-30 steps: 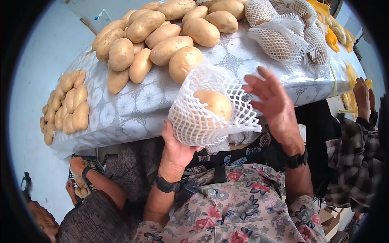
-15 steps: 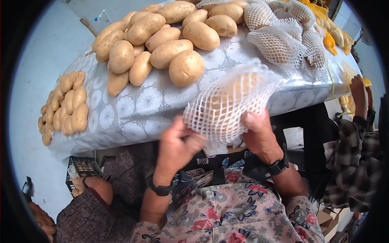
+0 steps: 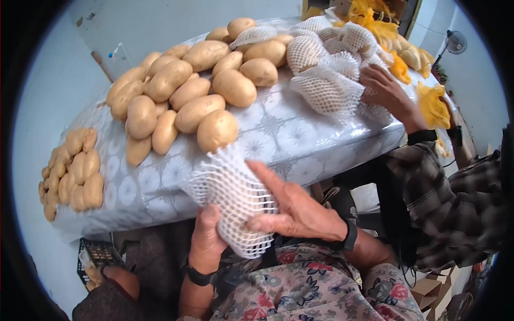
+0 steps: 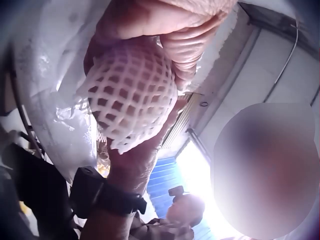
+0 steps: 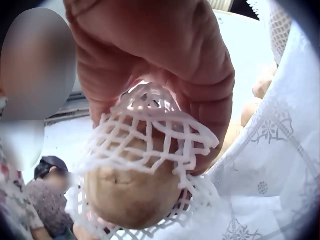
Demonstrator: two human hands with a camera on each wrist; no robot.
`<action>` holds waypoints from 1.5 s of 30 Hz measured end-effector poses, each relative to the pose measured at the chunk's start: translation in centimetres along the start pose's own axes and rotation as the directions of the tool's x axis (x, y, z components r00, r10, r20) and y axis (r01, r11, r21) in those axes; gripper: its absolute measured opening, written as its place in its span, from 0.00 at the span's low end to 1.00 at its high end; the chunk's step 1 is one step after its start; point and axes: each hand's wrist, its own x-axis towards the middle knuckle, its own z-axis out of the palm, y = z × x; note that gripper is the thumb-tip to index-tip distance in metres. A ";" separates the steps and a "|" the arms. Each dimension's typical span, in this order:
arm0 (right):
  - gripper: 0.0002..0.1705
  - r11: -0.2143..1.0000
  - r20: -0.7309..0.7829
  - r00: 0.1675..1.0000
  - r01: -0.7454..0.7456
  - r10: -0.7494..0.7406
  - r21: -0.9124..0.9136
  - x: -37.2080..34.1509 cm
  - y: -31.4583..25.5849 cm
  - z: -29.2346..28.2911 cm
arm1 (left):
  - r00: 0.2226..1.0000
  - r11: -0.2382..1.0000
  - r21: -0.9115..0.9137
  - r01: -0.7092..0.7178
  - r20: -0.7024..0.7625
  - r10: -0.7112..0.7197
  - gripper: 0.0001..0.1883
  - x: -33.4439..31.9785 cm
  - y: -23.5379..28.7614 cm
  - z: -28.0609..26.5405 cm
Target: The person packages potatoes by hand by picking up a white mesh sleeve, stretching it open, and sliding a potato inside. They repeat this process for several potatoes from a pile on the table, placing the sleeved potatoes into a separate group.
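Observation:
Between both hands is a potato [image 5: 132,195] in a white foam net sleeve [image 3: 238,195], held low over the table's front edge. My left hand [image 3: 206,238] grips the sleeved potato from the left, thumb up along the net. From the right, my right hand [image 3: 305,211] holds it with the thumb on the near side and the fingers along the far side. The left wrist view shows the netting [image 4: 132,97] closely wrapped around the near end. In the right wrist view, a bare potato end shows through the sleeve's open mouth.
Bare potatoes [image 3: 198,112] are heaped on the patterned tablecloth [image 3: 292,139], with a smaller group [image 3: 77,174] at the left. Netted potatoes [image 3: 326,91] lie at the back right, where another person's hand [image 3: 391,96] reaches in. Yellow netting [image 3: 433,104] is beyond. A black crate [image 3: 99,257] stands lower left.
The sleeved potato has come down and left, turning from a rightward to a leftward slant. My left hand has closed around it again. Another person's hand has reached the netted potatoes. The head view has shifted.

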 end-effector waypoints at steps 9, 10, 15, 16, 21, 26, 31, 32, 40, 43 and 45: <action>0.50 0.985 -0.076 0.997 -0.010 -0.004 -0.174 -0.9 -2.0 -2.2 | 0.962 0.951 0.152 -0.269 -0.003 0.272 0.39 0.3 1.0 -1.0; 0.52 0.979 -0.055 0.995 0.068 -0.080 -0.191 -0.5 -2.2 -1.6 | 0.948 0.924 0.217 -0.315 0.019 0.319 0.39 0.4 1.0 -0.1; 0.64 0.997 -0.098 0.995 -0.005 -0.003 -0.083 0.5 -0.6 1.2 | 0.974 0.946 0.242 -0.217 -0.009 0.226 0.45 0.1 0.1 2.5; 0.64 0.996 -0.109 0.990 -0.081 0.085 0.034 0.4 -0.7 0.7 | 0.969 0.941 0.231 -0.248 0.054 0.242 0.46 0.4 0.1 2.5; 0.57 0.861 -0.368 0.892 -0.046 0.264 0.506 0.0 -1.1 -4.8 | 0.940 0.927 0.276 -0.252 0.297 0.167 0.38 1.4 0.9 1.6; 0.34 0.982 -0.610 0.792 0.135 -0.025 0.135 0.0 -2.4 -15.3 | 0.938 0.950 0.225 -0.218 0.315 0.141 0.20 2.6 0.0 0.3; 0.30 0.993 -0.771 0.627 -0.103 0.109 0.056 1.2 1.5 -23.6 | 0.941 0.948 0.258 -0.187 0.323 0.098 0.18 3.3 -1.4 0.8; 0.32 0.964 -0.767 0.630 -0.260 0.124 -0.057 0.9 3.9 -25.5 | 0.941 0.948 0.262 -0.181 0.327 0.090 0.18 3.4 -1.6 0.7; 0.37 0.807 -0.855 0.518 -0.516 0.028 -0.286 -0.3 6.8 -28.4 | 0.946 0.933 0.309 -0.185 0.312 0.084 0.17 3.8 -1.8 -0.3; 0.35 0.790 -0.767 0.620 -0.384 -0.163 -0.479 -3.1 8.8 -30.2 | 0.952 0.927 0.335 -0.170 0.298 0.067 0.15 3.5 -1.6 -0.3; 0.27 0.910 -0.822 0.527 -0.198 -0.215 -0.365 -4.6 7.2 -27.7 | 0.959 0.926 0.354 -0.130 0.282 0.027 0.16 3.1 -1.7 -0.8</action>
